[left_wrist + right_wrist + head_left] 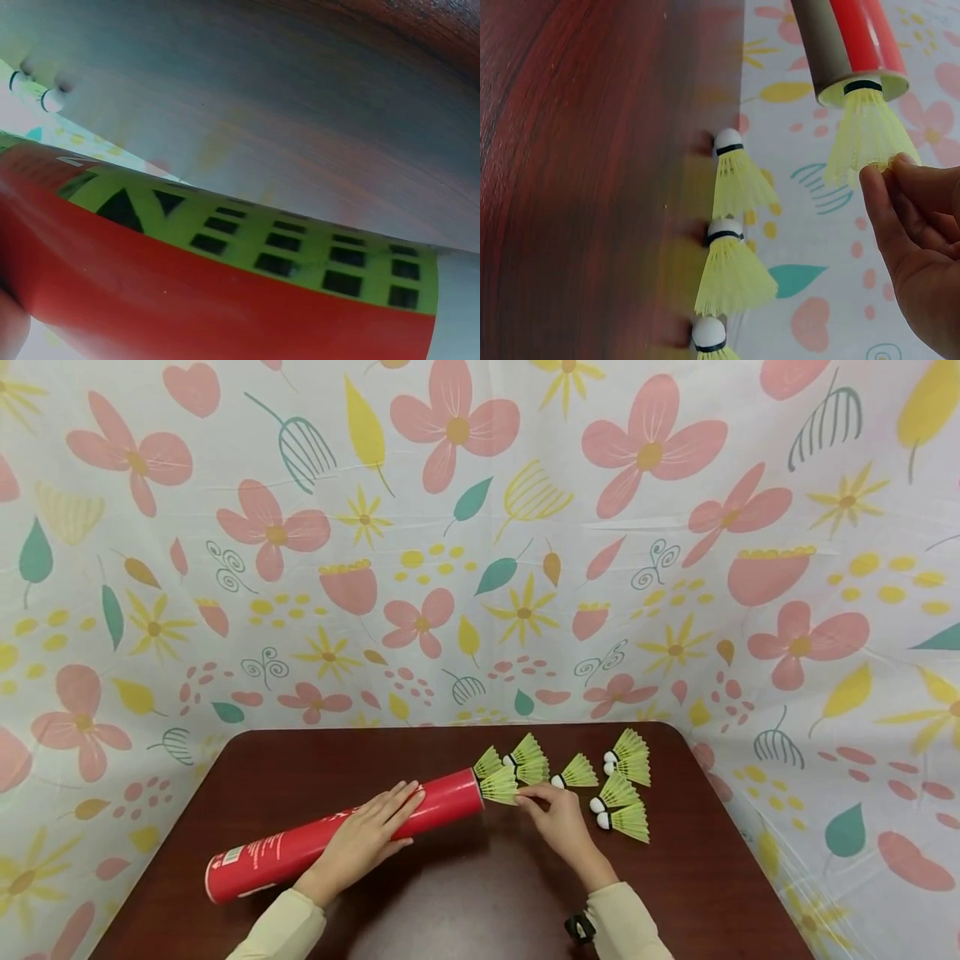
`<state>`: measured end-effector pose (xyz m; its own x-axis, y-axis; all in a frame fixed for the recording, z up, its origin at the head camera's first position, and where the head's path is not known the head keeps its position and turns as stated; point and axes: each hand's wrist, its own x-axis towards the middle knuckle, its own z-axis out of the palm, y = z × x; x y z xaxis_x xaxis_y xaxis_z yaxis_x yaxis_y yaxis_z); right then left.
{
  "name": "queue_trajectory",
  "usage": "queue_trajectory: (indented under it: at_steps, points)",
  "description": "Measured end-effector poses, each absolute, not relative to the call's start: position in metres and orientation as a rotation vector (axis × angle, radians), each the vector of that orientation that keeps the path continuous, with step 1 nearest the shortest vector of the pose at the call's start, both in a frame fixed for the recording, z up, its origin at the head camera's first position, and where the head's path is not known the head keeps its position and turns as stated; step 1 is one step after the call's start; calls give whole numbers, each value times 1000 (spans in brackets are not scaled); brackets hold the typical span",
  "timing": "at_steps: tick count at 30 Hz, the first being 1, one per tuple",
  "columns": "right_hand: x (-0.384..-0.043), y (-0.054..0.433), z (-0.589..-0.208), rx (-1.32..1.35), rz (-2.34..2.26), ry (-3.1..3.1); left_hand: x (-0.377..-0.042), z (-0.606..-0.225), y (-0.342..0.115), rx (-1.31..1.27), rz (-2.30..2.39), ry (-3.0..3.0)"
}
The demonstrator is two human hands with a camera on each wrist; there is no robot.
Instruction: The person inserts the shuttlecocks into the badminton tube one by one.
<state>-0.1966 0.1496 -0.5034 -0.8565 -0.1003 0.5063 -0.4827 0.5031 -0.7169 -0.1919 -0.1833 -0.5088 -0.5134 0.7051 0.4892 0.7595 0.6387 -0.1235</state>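
Note:
A long red shuttlecock tube (300, 852) lies slanted across the table, its mouth to the right. My left hand (367, 835) grips it from above near the middle, fingers over the far side and thumb on the near side. In the left wrist view the tube's red wall (225, 300) with its green band fills the lower part. My right hand (558, 822) pinches the skirt edge of a yellow shuttlecock (870, 127) between thumb and fingertips. That shuttlecock's cork end is just inside the tube mouth (896, 86), and its skirt sticks out.
Several yellow shuttlecocks with white corks lie on the brown table (465, 902): one (491, 762) close behind the tube mouth, others (531, 760) beyond it, and more at the right (626, 822). A flower-patterned cloth (465, 568) hangs behind the table.

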Motion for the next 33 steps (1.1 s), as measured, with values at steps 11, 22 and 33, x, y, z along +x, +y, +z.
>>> queue_trajectory:
  at_steps: [11,22,33]
  points:
    - [-197,135,-505,526,1318,-2369,-189,-509,-183,-1139,-140,-2389]
    - [-201,126,-509,597,1287,-2369,-189,-511,-181,-1147,-151,-2399]
    - [-202,123,-506,528,1363,-2411,-191,-511,-180,-1152,-140,-2385]
